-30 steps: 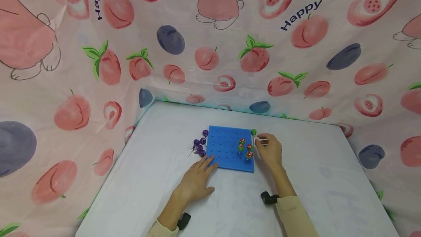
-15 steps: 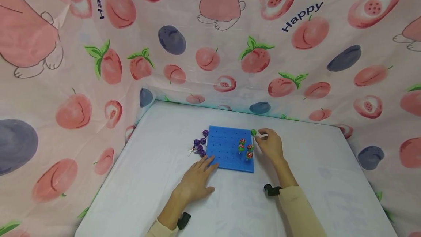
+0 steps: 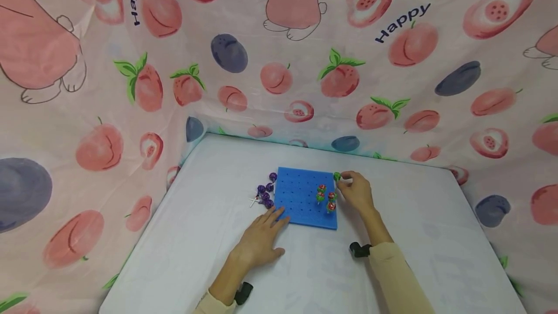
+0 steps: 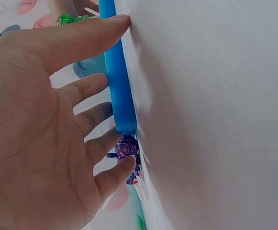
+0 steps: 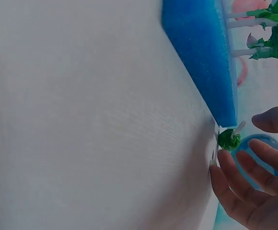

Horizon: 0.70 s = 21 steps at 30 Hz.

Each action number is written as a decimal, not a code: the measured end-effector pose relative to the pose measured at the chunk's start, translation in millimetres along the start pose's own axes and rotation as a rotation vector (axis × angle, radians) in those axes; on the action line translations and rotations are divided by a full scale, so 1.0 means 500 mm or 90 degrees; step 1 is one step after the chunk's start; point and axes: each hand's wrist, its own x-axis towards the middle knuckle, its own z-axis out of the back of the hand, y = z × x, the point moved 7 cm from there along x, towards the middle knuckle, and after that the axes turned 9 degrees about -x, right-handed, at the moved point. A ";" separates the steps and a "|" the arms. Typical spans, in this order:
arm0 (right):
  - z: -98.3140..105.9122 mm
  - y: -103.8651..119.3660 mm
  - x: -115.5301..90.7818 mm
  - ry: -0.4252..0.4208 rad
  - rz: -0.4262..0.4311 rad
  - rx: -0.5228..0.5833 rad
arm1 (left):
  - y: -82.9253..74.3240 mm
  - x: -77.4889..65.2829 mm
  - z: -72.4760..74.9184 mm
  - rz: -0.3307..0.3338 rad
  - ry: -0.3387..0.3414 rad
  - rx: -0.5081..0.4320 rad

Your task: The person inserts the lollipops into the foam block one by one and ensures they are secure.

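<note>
A blue foam board [image 3: 301, 197] with rows of small holes lies on the white table. My left hand [image 3: 259, 241] rests at its front left corner, fingers spread, fingertips on the edge. Several red and green wrapped lollipops [image 3: 321, 193] stand upright in the board's right part. Beside the far right corner lies a green lollipop [image 5: 229, 139]. My right hand [image 3: 358, 193] reaches to it with thumb and fingers apart; in the right wrist view they stand around it without closing. Several purple lollipops [image 3: 261, 189] lie in a pile at the board's left side.
White-cloth table [image 3: 414, 236] reaches out on both sides of the board. A fruit-printed curtain [image 3: 279, 62] rises behind the table and along its left. White sticks [image 3: 253, 201] poke out of the purple pile toward the left.
My right hand has shifted slightly and now covers the white stick that showed near its fingers, with fingertips closer to the green lollipop. My left hand has stayed in place.
</note>
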 end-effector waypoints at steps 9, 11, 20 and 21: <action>-0.011 -0.008 0.023 0.025 0.005 -0.030 | -0.001 0.000 0.002 0.000 -0.001 0.002; -0.014 -0.012 0.028 0.031 0.008 -0.040 | 0.000 0.001 0.000 0.003 0.002 0.004; -0.027 -0.024 0.047 0.051 0.019 -0.083 | 0.000 0.000 -0.005 0.005 0.009 0.010; -0.028 -0.024 0.048 0.054 0.019 -0.087 | 0.000 0.000 -0.005 0.005 0.009 0.009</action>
